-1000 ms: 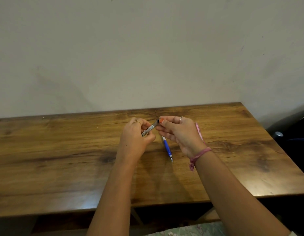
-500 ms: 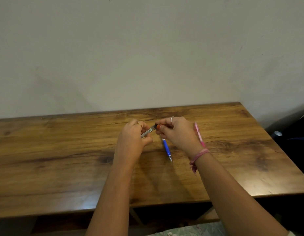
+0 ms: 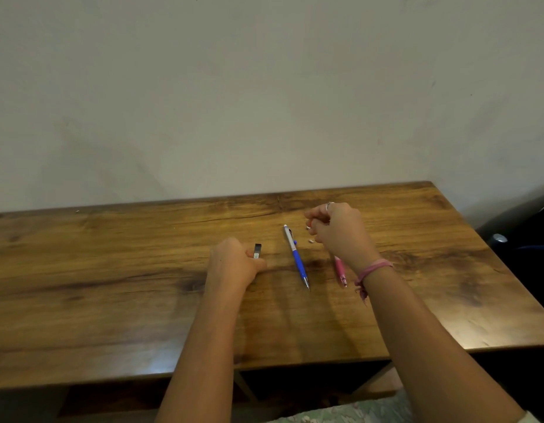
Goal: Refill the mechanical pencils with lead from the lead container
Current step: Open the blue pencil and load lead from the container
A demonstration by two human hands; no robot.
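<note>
I see a brown wooden table (image 3: 112,300) pushed up against a plain wall (image 3: 264,102). My left hand (image 3: 234,264) rests on the table near the middle, curled into a loose fist. It holds the lead container (image 3: 257,251), a small dark box that sticks up out of the top of the fist, standing almost straight. Just to the right of it lies the blue pencil (image 3: 296,256), flat on the wood and apart from both hands. Its metal tip points back toward me and its white end points toward the wall. My right hand (image 3: 338,233) is up a little above the table, to the right of the blue pencil. Its fingers are curled in, and something tiny and pale shows at the fingertips, but I cannot tell what it is. Another small pale bit (image 3: 310,240) lies on the table between the blue pencil and that hand. The pink pencil (image 3: 340,271) lies under my right wrist, partly hidden, its tip also toward me. A pink band (image 3: 373,268) is tied around that wrist.
</note>
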